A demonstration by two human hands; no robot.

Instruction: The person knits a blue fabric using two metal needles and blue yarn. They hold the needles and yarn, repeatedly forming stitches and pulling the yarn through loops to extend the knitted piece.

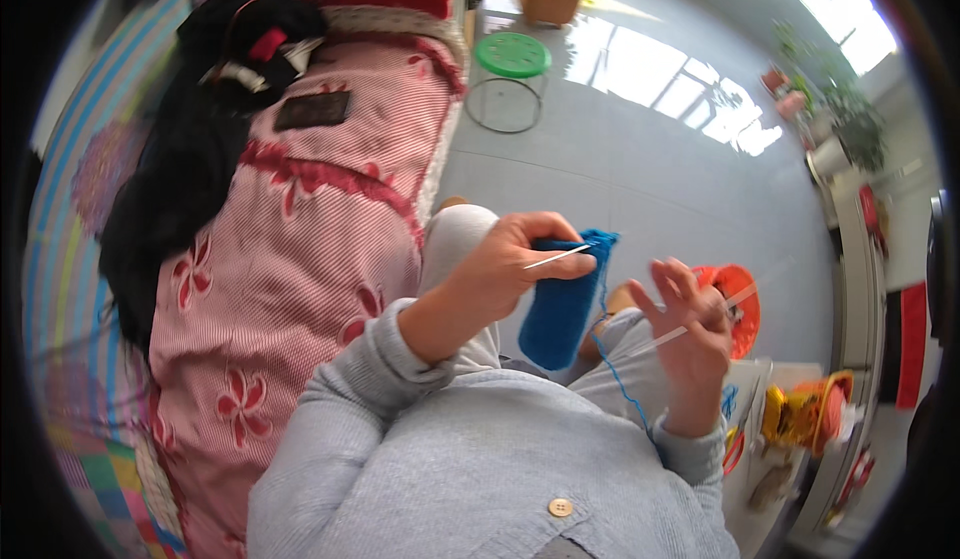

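My left hand pinches the top edge of a blue knitted piece, which hangs down over my lap like a narrow tube or sock. A thin white knitting needle runs through its upper edge under my thumb. To the right, apart from the knitting, my right hand is raised with some fingers spread. Across it lies another pale knitting needle, gripped near the palm and smeared by motion at its far end. Blue yarn trails from the knitting down toward my right sleeve.
At left is a bed with a pink flowered cover, a dark flat case and black clothing. A green-topped stool stands ahead. An orange basin and a small table with a yellow-orange container are at right.
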